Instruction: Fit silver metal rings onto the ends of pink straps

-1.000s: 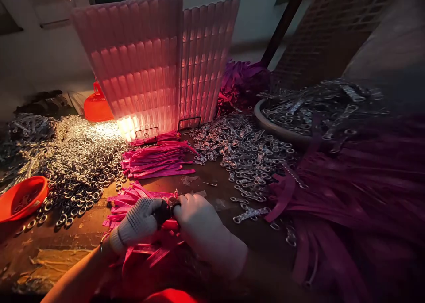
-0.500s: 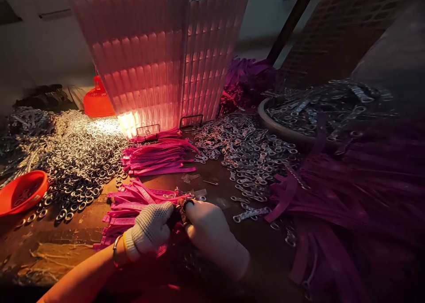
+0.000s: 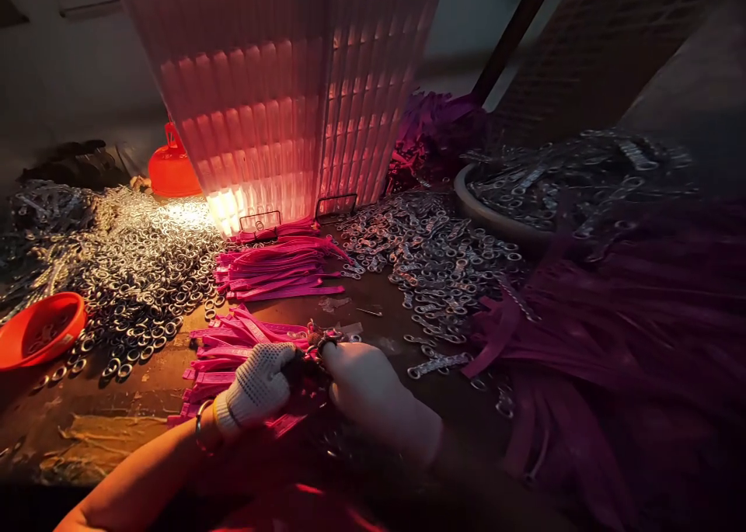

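My left hand [image 3: 259,384] and my right hand [image 3: 373,396], both in white knit gloves, meet at the near middle of the table. Between their fingertips they pinch a small metal ring piece [image 3: 319,347] at the end of a pink strap. Under the hands lies a loose heap of pink straps [image 3: 233,353]. A second, neater bundle of pink straps [image 3: 280,268] lies just beyond it.
Heaps of metal rings [image 3: 134,283] spread on the left and metal clasps [image 3: 437,260] on the right. A round tray of metal parts [image 3: 501,217] sits at the right. Red bowl [image 3: 40,330] at the left edge, ribbed translucent screen [image 3: 256,105] with a lamp behind, purple straps [image 3: 611,338] on the right.
Both hands have stayed together on the small piece, shifting slightly toward me and right. The view has tilted a little; the piles have not moved.
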`<action>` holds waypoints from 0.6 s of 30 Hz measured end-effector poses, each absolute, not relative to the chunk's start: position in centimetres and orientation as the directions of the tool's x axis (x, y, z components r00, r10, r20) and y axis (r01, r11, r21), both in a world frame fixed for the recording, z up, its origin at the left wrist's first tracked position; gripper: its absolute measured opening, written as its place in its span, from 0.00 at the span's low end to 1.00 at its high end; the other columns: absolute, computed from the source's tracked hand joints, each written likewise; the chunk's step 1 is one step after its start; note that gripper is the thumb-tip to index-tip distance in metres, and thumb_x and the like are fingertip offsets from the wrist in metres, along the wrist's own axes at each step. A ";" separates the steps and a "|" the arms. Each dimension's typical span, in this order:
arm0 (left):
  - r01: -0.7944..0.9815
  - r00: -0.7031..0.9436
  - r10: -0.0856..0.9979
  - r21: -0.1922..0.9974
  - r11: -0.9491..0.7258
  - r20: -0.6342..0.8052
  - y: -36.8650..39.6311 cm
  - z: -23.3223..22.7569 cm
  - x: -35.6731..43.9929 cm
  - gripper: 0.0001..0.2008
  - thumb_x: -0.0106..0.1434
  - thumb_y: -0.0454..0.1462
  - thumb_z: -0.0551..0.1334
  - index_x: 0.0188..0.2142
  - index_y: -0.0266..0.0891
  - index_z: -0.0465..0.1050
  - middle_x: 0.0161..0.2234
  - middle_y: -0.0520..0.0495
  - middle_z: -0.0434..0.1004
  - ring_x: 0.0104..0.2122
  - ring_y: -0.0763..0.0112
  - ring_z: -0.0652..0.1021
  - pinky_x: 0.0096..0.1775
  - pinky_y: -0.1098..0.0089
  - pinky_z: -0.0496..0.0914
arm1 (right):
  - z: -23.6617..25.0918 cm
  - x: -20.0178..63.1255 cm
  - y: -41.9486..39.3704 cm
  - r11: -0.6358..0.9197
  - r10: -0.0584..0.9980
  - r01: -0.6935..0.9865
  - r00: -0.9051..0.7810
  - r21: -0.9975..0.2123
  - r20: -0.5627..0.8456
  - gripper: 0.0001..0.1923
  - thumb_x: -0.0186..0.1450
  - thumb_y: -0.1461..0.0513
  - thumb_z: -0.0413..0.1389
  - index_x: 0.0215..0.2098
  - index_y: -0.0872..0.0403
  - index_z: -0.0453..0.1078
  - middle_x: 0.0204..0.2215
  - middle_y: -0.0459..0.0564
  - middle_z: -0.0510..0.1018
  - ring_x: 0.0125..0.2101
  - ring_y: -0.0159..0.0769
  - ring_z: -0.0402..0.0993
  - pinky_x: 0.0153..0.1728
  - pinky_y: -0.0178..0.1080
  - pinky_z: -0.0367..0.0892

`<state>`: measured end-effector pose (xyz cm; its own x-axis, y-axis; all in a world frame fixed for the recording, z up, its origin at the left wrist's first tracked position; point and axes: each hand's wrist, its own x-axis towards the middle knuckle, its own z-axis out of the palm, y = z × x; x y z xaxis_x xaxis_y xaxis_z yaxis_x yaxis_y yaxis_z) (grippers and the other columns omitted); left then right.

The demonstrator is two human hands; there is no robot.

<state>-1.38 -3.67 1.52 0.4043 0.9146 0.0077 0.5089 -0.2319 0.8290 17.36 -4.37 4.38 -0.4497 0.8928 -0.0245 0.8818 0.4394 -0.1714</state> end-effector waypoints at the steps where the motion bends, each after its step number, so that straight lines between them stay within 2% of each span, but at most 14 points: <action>1: 0.546 0.411 0.911 0.789 -0.281 0.040 -3.8 1.5 -1.4 0.09 0.59 0.30 0.56 0.28 0.35 0.76 0.25 0.47 0.77 0.26 0.71 0.71 0.29 0.72 0.60 | 4.3 17.2 -4.5 0.450 0.889 0.881 -0.458 -0.146 -0.021 0.11 0.57 0.72 0.51 0.36 0.58 0.72 0.30 0.56 0.80 0.30 0.39 0.74 0.27 0.38 0.50; 6: 0.564 0.499 0.861 0.715 -0.414 0.105 -4.1 1.7 -1.3 0.09 0.62 0.33 0.57 0.26 0.36 0.72 0.24 0.49 0.75 0.24 0.74 0.69 0.28 0.73 0.56 | 2.8 17.2 -4.9 0.577 0.817 0.813 -0.577 -0.080 0.024 0.05 0.60 0.69 0.52 0.30 0.57 0.69 0.24 0.55 0.78 0.23 0.37 0.71 0.24 0.39 0.44; 11: 0.554 0.607 0.794 0.707 -0.440 0.018 -3.8 3.7 -1.4 0.08 0.61 0.36 0.61 0.27 0.37 0.74 0.23 0.51 0.74 0.23 0.75 0.69 0.26 0.74 0.56 | 1.1 18.7 -5.2 0.685 0.716 0.725 -0.654 -0.069 0.242 0.05 0.57 0.69 0.52 0.29 0.56 0.69 0.20 0.51 0.75 0.20 0.36 0.66 0.24 0.40 0.43; 14: 0.610 0.525 0.850 0.681 -0.404 0.034 -2.5 5.3 -3.8 0.12 0.64 0.39 0.60 0.25 0.37 0.74 0.21 0.51 0.73 0.22 0.75 0.68 0.26 0.75 0.57 | 0.1 20.3 -4.9 0.688 0.693 0.720 -0.616 -0.090 0.375 0.11 0.54 0.73 0.51 0.29 0.54 0.70 0.20 0.49 0.75 0.21 0.36 0.67 0.25 0.39 0.47; 16: 0.655 0.441 0.896 0.665 -0.359 0.050 -1.2 5.9 -6.6 0.17 0.66 0.43 0.59 0.25 0.36 0.74 0.21 0.51 0.73 0.22 0.76 0.68 0.26 0.75 0.58 | -0.6 21.4 -4.3 0.674 0.701 0.731 -0.589 -0.103 0.402 0.14 0.52 0.75 0.51 0.29 0.52 0.70 0.21 0.48 0.75 0.23 0.36 0.69 0.26 0.38 0.52; 18: 0.689 0.414 0.909 0.638 -0.344 0.044 0.4 5.8 -9.6 0.16 0.65 0.44 0.61 0.26 0.37 0.76 0.21 0.50 0.73 0.22 0.75 0.70 0.27 0.75 0.60 | -1.4 22.3 -3.6 0.668 0.701 0.737 -0.577 -0.104 0.419 0.16 0.53 0.74 0.51 0.32 0.50 0.72 0.27 0.50 0.78 0.27 0.38 0.72 0.29 0.38 0.59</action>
<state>-9.57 0.43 5.84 0.4143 0.9091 0.0436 0.6887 -0.3444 0.6381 22.32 -3.62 -1.41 -0.5771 0.7009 0.4192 0.7365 0.6684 -0.1037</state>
